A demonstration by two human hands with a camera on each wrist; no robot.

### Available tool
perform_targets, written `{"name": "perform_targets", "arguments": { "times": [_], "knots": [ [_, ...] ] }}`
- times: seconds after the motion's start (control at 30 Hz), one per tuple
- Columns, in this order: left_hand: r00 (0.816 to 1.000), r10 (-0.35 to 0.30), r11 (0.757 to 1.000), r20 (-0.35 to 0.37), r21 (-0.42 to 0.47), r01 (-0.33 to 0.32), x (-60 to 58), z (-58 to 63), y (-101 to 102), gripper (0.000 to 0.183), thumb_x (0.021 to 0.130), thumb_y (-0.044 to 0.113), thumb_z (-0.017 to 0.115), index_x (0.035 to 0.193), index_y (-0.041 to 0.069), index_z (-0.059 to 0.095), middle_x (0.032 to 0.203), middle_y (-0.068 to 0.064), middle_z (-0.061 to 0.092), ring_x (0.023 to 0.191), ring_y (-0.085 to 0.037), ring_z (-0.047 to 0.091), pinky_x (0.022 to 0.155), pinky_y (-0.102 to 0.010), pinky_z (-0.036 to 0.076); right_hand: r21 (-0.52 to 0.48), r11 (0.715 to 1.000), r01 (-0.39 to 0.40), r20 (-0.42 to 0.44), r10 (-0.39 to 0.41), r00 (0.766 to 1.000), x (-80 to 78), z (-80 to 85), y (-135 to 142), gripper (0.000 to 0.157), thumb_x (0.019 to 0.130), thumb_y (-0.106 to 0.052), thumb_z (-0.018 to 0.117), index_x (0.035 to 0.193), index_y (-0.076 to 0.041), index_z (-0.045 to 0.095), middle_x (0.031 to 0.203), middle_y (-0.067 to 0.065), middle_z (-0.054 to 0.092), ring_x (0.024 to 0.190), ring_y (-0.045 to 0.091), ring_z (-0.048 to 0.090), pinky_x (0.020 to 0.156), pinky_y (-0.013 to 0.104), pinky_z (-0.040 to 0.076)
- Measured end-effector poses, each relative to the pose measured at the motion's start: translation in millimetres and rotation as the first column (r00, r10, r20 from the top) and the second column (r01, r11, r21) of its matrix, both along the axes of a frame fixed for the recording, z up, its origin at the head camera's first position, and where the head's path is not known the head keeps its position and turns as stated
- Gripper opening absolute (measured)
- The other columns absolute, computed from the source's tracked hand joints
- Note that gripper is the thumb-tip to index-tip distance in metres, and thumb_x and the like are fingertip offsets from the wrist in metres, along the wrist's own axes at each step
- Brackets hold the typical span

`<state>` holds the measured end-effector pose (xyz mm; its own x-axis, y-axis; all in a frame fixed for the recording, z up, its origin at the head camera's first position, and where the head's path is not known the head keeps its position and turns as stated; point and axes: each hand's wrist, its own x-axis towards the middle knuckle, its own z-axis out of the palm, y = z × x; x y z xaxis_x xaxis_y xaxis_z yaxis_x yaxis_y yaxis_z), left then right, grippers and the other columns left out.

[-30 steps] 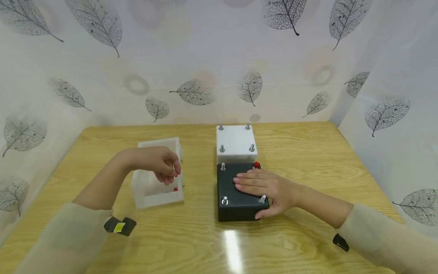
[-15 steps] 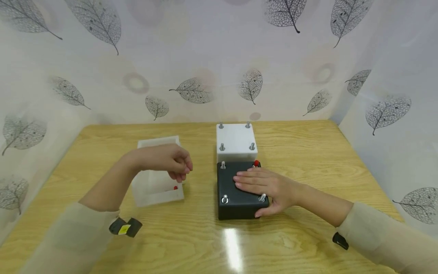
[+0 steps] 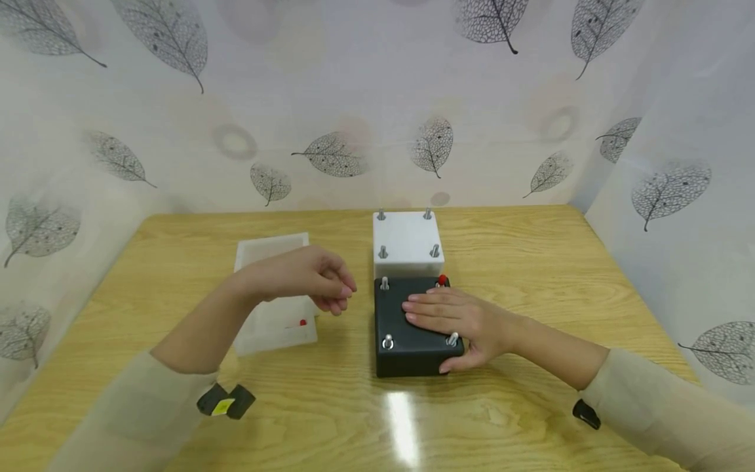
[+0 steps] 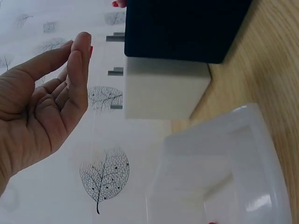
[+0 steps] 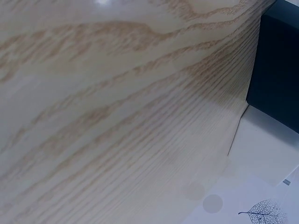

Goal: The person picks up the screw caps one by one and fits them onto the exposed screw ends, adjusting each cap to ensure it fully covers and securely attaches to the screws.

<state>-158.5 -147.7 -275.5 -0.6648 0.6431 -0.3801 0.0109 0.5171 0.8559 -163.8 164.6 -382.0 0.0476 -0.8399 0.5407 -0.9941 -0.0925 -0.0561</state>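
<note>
My left hand (image 3: 309,275) hovers between the white tray (image 3: 283,338) and the black box (image 3: 407,364). Its thumb and fingertips pinch a small red piece (image 4: 91,50), mostly hidden behind the fingers in the left wrist view. My right hand (image 3: 460,321) lies flat on the black box, fingers straight across its top and thumb down the near side. Metal posts (image 3: 387,342) stand at the box's corners. On its far right post sits a red cap (image 3: 442,280). Another small red piece (image 3: 303,322) lies in the tray's near right corner.
Directly behind the black box stands a white box (image 3: 407,239) with similar metal posts on top. All of it rests on a wooden table (image 3: 531,249). A curtain with leaf prints (image 3: 377,98) closes off the back and sides.
My left hand has moved right from over the tray, towards the black box, keeping its pinch. The right hand has stayed on the box.
</note>
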Motion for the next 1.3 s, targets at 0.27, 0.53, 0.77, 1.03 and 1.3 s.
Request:
{"name": "perform_targets", "arguments": {
  "times": [0.27, 0.53, 0.77, 1.03, 1.3],
  "knots": [
    [1.0, 0.0, 0.999, 0.004, 0.046, 0.0, 5.0, 1.0, 11, 0.017, 0.092, 0.008, 0.058, 0.103, -0.003, 0.063, 0.086, -0.011, 0.067, 0.077, -0.02, 0.068, 0.073, -0.035, 0.057, 0.0, 1.0, 0.003, 0.008, -0.003, 1.0, -0.3, -0.7, 0, 0.081, 0.079, -0.048, 0.072, 0.134, 0.005, 0.048, 0.142, 0.017, 0.045, 0.131, 0.03, 0.042, 0.112, 0.038, 0.029],
    [0.999, -0.051, 0.997, -0.015, 0.058, 0.051, 9.6, 5.1, 20, 0.016, 0.091, 0.008, 0.059, 0.102, -0.002, 0.065, 0.087, -0.012, 0.067, 0.078, -0.018, 0.067, 0.074, -0.034, 0.057, -0.002, 1.0, 0.004, 0.017, -0.004, 1.0, -0.7, -1.2, 0, 0.078, 0.08, -0.048, 0.07, 0.134, 0.005, 0.048, 0.142, 0.017, 0.046, 0.131, 0.03, 0.043, 0.112, 0.038, 0.029],
    [0.999, -0.05, 0.997, -0.013, 0.05, 0.05, 13.5, 8.3, 30, 0.019, 0.091, 0.011, 0.062, 0.104, -0.001, 0.066, 0.088, -0.007, 0.068, 0.078, -0.019, 0.067, 0.074, -0.033, 0.057, 0.005, 1.0, 0.008, 0.024, -0.008, 1.0, 0.1, -0.4, 1, 0.079, 0.079, -0.047, 0.072, 0.133, 0.005, 0.048, 0.141, 0.017, 0.046, 0.131, 0.03, 0.043, 0.112, 0.037, 0.029],
    [0.999, -0.045, 0.997, 0.003, 0.06, 0.044, 18.5, 8.0, 47, 0.016, 0.089, 0.007, 0.063, 0.1, -0.003, 0.067, 0.082, -0.008, 0.068, 0.073, -0.016, 0.067, 0.072, -0.033, 0.057, -0.002, 1.0, 0.007, 0.027, -0.007, 1.0, 0.0, -1.4, 1, 0.075, 0.084, -0.049, 0.066, 0.133, 0.005, 0.049, 0.141, 0.017, 0.047, 0.131, 0.029, 0.044, 0.112, 0.037, 0.029],
    [0.998, -0.068, 0.997, -0.015, 0.023, 0.069, 22.4, 4.7, 65, 0.012, 0.091, 0.007, 0.061, 0.1, 0.0, 0.067, 0.079, -0.005, 0.068, 0.069, -0.014, 0.066, 0.07, -0.034, 0.058, -0.018, 1.0, 0.017, 0.009, -0.017, 1.0, -0.4, -4.2, 2, 0.073, 0.087, -0.051, 0.06, 0.134, 0.004, 0.049, 0.147, 0.012, 0.04, 0.132, 0.028, 0.041, 0.114, 0.036, 0.026]
  ]
}}
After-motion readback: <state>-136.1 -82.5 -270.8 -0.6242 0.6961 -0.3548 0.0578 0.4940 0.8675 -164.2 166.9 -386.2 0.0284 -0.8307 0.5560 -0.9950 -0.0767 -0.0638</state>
